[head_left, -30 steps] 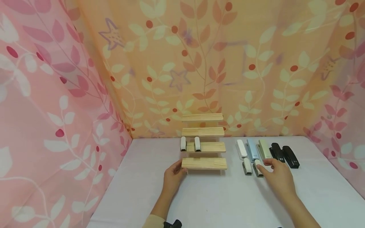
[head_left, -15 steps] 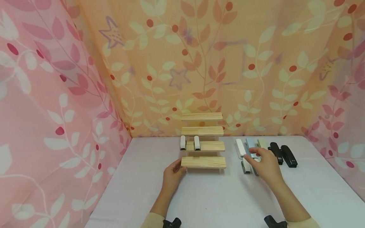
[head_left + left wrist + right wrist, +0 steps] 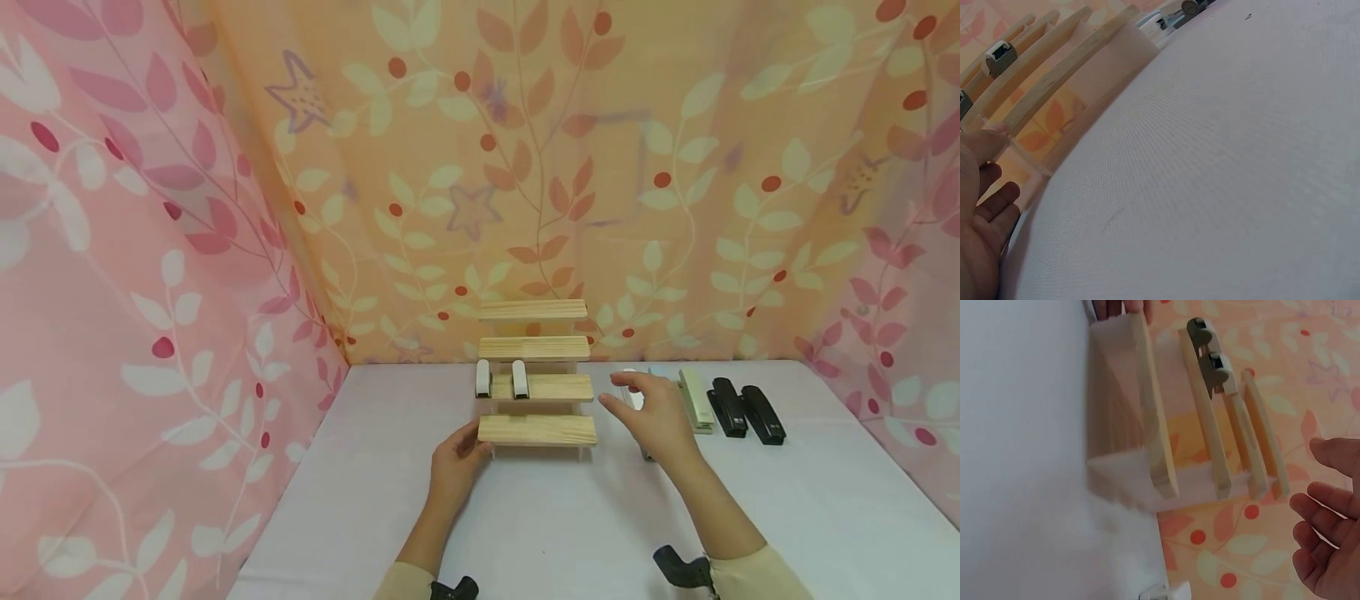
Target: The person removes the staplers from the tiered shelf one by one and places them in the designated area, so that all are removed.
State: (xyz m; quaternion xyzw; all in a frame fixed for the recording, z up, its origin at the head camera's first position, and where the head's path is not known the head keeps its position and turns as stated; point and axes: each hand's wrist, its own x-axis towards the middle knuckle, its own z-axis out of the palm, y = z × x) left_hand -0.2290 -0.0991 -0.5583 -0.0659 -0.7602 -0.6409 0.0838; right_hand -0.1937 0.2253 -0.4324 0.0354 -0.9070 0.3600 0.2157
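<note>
A tiered wooden display stand (image 3: 537, 430) is on the table, and my left hand (image 3: 453, 468) grips the left end of its lowest shelf, thumb at the front edge. Two small white staplers, a left one (image 3: 483, 379) and a right one (image 3: 520, 379), sit on the second shelf up. My right hand (image 3: 660, 421) hovers right of the stand. Its thumb and fingers (image 3: 1329, 509) are apart with nothing between them. Behind it a white stapler (image 3: 633, 400) is partly hidden; the small staplers in front of the row are mostly covered.
Right of my right hand stand a pale green stapler (image 3: 697, 402) and two black staplers, one nearer (image 3: 727, 408) and one at the outer end (image 3: 763, 415). A white cloth covers the table (image 3: 360, 500). Patterned curtains (image 3: 420, 167) close off the back and sides.
My right hand has moved left, away from the small white staplers toward the stand, with thumb and fingers apart. The left hand keeps its place on the lowest shelf.
</note>
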